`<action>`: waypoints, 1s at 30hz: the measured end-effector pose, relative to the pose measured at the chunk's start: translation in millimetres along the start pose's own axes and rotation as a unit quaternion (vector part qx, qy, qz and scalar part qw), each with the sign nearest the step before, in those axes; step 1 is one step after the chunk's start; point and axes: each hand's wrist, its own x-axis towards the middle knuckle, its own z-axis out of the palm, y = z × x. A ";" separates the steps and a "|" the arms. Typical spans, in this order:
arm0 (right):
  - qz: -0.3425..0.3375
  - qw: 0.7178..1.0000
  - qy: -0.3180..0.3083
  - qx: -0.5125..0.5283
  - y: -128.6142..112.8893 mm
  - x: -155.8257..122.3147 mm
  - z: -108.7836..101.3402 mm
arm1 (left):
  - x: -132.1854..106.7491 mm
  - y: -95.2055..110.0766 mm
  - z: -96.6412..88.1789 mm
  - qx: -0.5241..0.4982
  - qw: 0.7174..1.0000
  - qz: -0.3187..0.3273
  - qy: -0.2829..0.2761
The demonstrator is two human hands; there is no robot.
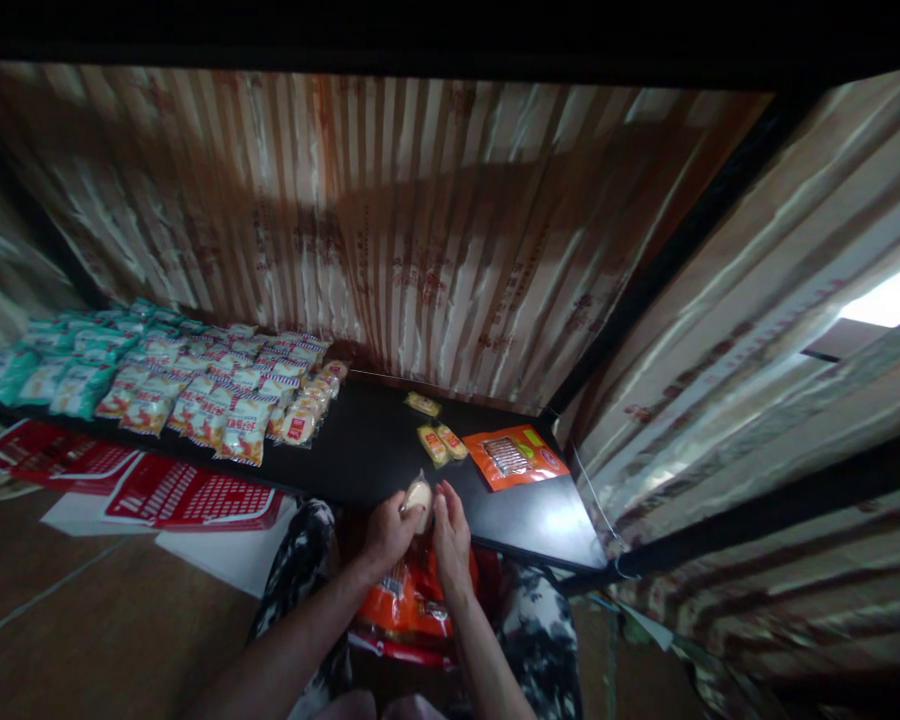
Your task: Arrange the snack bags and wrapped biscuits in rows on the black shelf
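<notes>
Pinching a small, pale, rounded snack packet [418, 495] by its crimped clear top, the left hand [385, 535] holds it over the near edge of the glossy black desk [375, 450]. The right hand [452, 540] stands flat, fingers straight and together, just beside it. Crinkled orange bags [409, 605] lie in the lap below; a flat orange pouch [516, 456] rests on the desk.
</notes>
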 end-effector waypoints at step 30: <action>0.123 0.972 -0.136 0.145 -20.4 -8.4 32.0 | 9.5 -22.6 -25.4 -0.388 0.903 -0.179 0.053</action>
